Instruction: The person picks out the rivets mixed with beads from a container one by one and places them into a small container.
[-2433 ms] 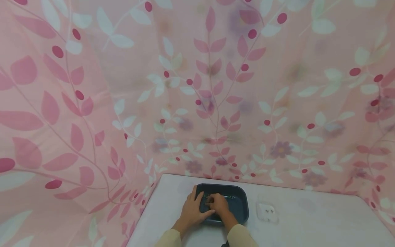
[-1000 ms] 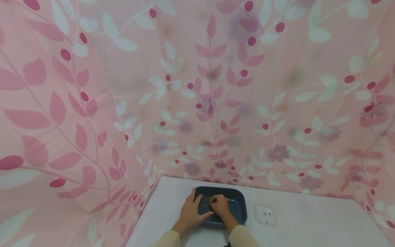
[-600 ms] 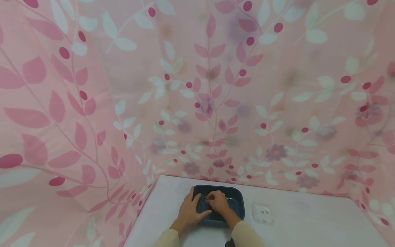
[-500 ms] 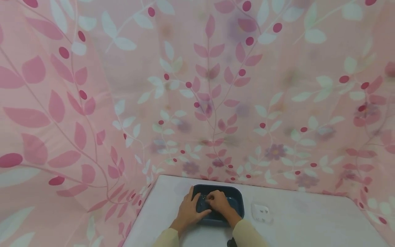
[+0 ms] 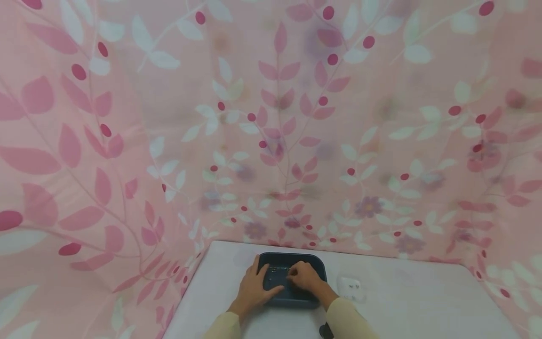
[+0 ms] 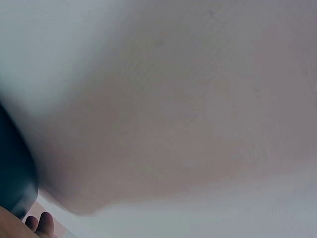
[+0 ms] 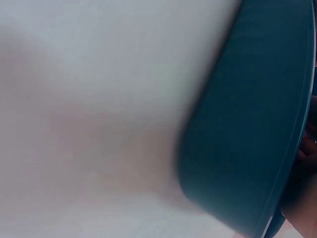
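Note:
A dark blue rectangular tray (image 5: 296, 304) stands on the white table, with several tiny shiny pieces (image 5: 273, 270) inside its back left part. My left hand (image 5: 252, 289) rests over the tray's left side, fingers and thumb spread. Above the tray's middle, my right hand (image 5: 306, 277) has its thumb and fingertips pinched together; a tiny glint shows at them in the right wrist view, too small to identify. The tray's outer wall (image 7: 242, 124) fills much of that view. In the left wrist view, only fingertips (image 6: 45, 224) and a tray corner (image 6: 15, 168) show.
Right of the tray lies a clear plastic case (image 5: 350, 291) holding several small metallic pieces. A pink leaf-patterned curtain (image 5: 279, 141) hangs behind the white table (image 5: 406, 301) and along its left side. A small dark object (image 5: 325, 331) sits by the right sleeve.
My right hand has moved right, away from the tiny pieces in the tray, with its fingertips still together. The left hand stays at the tray's left side. The head view has shifted slightly.

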`<state>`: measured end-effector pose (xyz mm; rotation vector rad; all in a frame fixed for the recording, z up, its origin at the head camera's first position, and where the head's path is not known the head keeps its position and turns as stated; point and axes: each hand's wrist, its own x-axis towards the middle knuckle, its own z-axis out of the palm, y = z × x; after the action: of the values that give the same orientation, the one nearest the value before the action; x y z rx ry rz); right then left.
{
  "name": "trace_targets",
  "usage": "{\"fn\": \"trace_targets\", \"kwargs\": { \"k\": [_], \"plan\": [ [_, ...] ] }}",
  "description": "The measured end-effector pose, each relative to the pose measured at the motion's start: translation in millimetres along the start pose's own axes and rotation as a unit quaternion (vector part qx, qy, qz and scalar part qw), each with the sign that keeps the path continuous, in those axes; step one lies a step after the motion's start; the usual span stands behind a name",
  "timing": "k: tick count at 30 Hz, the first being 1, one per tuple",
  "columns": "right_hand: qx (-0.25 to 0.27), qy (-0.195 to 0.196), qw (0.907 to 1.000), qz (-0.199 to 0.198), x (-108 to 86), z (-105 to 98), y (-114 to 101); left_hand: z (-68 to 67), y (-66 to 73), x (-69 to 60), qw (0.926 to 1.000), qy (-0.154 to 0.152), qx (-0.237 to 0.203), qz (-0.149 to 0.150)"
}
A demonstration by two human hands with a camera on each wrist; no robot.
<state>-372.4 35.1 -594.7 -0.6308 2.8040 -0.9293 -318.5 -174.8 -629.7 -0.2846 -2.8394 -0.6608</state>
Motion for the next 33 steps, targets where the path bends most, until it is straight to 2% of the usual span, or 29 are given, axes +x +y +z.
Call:
{"fn": "trace_targets", "kwargs": {
  "k": [6,15,21,25,29,33],
  "plan": [
    [-0.009,-0.005,0.9999,-0.011,-4.4,-4.1,5.8,6.4,-6.5,-1.8,0.9998,-0.015,-0.003,-0.012],
    [-0.020,0.030,0.9983,-0.046,-6.9,-19.2,6.8,-3.3,-4.5,2.0,0.9999,-0.009,-0.005,-0.006],
    [-0.005,0.028,0.9990,-0.036,-17.7,-23.4,15.2,1.6,-2.3,1.7,1.0000,-0.010,0.002,0.001],
    [0.001,0.022,0.9995,-0.023,-19.5,-26.7,17.2,-1.3,0.8,1.6,0.9999,-0.010,-0.006,0.001],
    [0.008,0.031,0.9989,-0.033,-19.9,-26.2,16.5,-2.8,0.5,0.8,0.9999,0.000,-0.011,0.001],
    [0.017,0.029,0.9987,-0.040,-21.0,-27.3,14.5,-0.4,-0.9,2.8,1.0000,-0.001,0.004,0.005]
  ]
}}
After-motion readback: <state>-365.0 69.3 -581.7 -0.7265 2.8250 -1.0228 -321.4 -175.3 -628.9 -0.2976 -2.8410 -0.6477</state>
